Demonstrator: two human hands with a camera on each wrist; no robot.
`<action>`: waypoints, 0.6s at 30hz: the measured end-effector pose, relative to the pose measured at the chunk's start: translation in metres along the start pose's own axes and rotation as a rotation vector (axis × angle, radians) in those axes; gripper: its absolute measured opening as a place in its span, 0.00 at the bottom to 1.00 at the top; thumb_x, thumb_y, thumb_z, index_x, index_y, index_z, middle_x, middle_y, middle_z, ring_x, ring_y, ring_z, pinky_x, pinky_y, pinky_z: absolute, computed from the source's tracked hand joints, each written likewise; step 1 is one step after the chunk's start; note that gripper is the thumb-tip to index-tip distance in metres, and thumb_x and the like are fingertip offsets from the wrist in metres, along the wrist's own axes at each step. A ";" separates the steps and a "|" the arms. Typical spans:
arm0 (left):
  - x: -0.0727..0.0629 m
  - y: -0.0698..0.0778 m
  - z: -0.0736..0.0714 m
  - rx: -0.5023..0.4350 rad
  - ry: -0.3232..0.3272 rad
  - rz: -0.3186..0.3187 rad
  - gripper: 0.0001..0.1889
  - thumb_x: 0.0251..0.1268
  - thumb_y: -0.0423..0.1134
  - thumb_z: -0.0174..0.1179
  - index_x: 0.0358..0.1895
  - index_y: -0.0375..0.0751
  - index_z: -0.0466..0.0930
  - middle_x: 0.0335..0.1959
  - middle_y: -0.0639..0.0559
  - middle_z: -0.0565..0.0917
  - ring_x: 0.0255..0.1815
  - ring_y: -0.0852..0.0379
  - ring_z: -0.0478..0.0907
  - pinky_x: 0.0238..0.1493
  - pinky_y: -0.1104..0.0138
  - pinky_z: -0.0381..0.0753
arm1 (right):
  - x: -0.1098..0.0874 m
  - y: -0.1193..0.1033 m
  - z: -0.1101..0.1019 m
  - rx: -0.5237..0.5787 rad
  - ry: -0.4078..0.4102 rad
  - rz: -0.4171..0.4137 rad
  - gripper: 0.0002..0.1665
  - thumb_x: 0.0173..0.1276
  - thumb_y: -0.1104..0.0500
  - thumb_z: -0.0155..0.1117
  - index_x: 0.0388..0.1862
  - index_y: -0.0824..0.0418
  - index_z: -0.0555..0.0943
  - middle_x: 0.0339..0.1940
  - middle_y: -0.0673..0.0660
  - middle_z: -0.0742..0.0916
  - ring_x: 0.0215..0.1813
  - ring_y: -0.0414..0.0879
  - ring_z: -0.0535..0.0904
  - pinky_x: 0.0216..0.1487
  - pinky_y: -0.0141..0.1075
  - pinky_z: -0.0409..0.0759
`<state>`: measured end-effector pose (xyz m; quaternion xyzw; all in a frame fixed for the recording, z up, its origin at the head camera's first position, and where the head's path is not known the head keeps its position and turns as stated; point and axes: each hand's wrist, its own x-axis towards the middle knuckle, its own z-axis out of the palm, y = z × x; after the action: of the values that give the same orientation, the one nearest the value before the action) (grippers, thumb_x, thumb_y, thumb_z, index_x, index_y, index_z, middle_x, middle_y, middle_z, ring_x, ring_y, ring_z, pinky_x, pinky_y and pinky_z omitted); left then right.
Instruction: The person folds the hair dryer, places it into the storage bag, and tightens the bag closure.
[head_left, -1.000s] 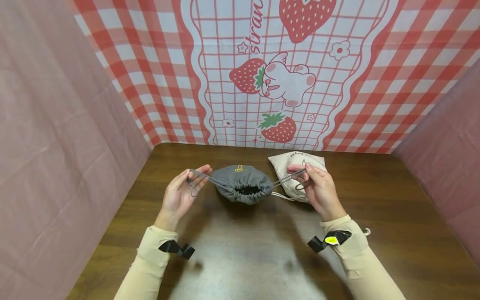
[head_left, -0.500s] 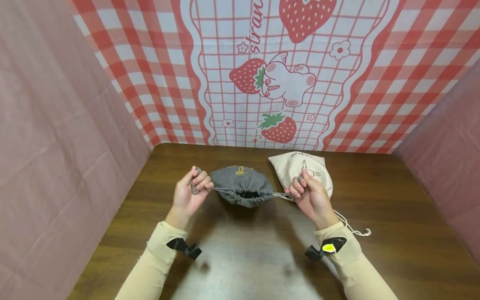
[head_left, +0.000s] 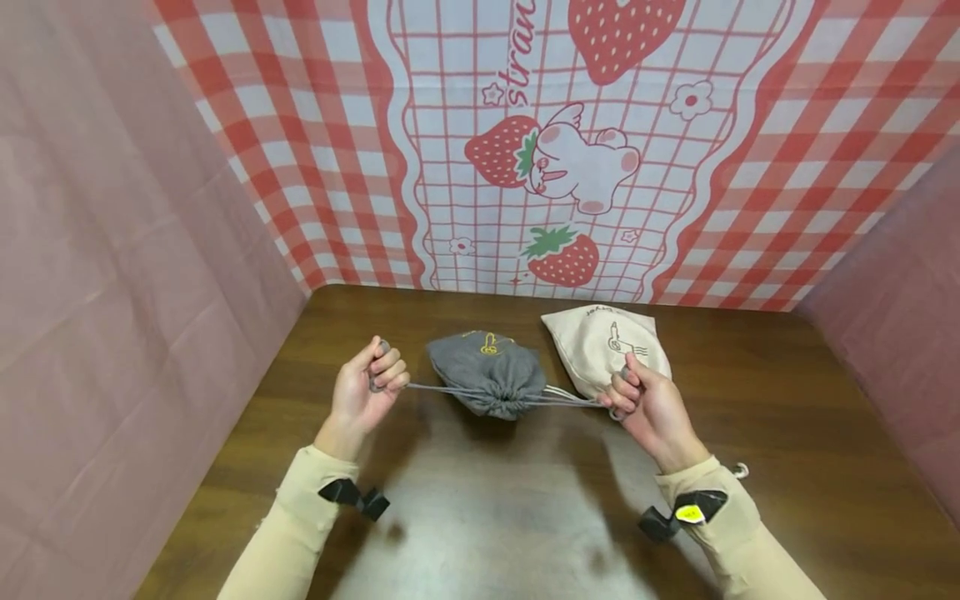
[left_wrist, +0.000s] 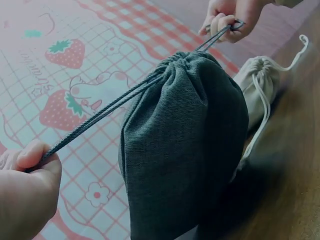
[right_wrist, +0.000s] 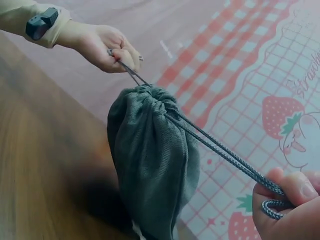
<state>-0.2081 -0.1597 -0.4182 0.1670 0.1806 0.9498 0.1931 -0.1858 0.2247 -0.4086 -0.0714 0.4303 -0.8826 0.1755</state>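
A grey drawstring bag (head_left: 487, 371) with a yellow printed emblem stands between my hands, its mouth gathered tight into pleats. To its left, my left hand (head_left: 365, 392) grips the doubled grey cord (left_wrist: 102, 110) with curled fingers. On the other side my right hand (head_left: 648, 408) grips the opposite cord ends, and a small loop of cord (right_wrist: 272, 209) pokes out of the fist. Both cords run taut from the bag's neck. Behind my right hand lies a cream drawstring bag (head_left: 592, 342) printed with a hair dryer; the hand overlaps its lower part in the head view.
The bags are on a brown wooden table (head_left: 465, 508). A red and white strawberry-print cloth (head_left: 562, 167) hangs at the back. Pink curtains (head_left: 135, 250) close off both sides. White cord (left_wrist: 262, 110) trails from the cream bag.
My hands have curled round the cords and pulled apart, left hand leftward and right hand rightward. The grey bag's mouth, a dark opening before, has drawn shut.
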 end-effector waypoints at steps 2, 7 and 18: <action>0.001 -0.002 0.002 0.038 0.005 -0.010 0.28 0.81 0.43 0.20 0.26 0.42 0.69 0.21 0.58 0.44 0.20 0.62 0.39 0.29 0.71 0.43 | -0.002 -0.001 0.000 -0.050 0.044 0.003 0.29 0.82 0.51 0.25 0.18 0.52 0.62 0.18 0.49 0.53 0.21 0.45 0.43 0.35 0.31 0.69; 0.002 -0.003 0.003 0.105 0.012 -0.045 0.26 0.81 0.42 0.20 0.27 0.43 0.68 0.22 0.58 0.45 0.21 0.62 0.38 0.30 0.71 0.42 | -0.006 -0.001 0.001 -0.188 0.192 -0.004 0.26 0.82 0.53 0.32 0.19 0.53 0.60 0.15 0.47 0.57 0.17 0.42 0.49 0.34 0.31 0.73; 0.001 -0.004 0.002 0.215 0.103 -0.054 0.24 0.82 0.41 0.23 0.26 0.45 0.66 0.21 0.57 0.45 0.21 0.61 0.38 0.30 0.70 0.42 | -0.004 0.001 0.002 -0.258 0.289 -0.012 0.24 0.81 0.52 0.40 0.20 0.54 0.62 0.16 0.44 0.64 0.16 0.39 0.55 0.33 0.31 0.77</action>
<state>-0.2070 -0.1554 -0.4181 0.1326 0.2956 0.9267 0.1902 -0.1817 0.2240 -0.4075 0.0319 0.5601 -0.8222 0.0961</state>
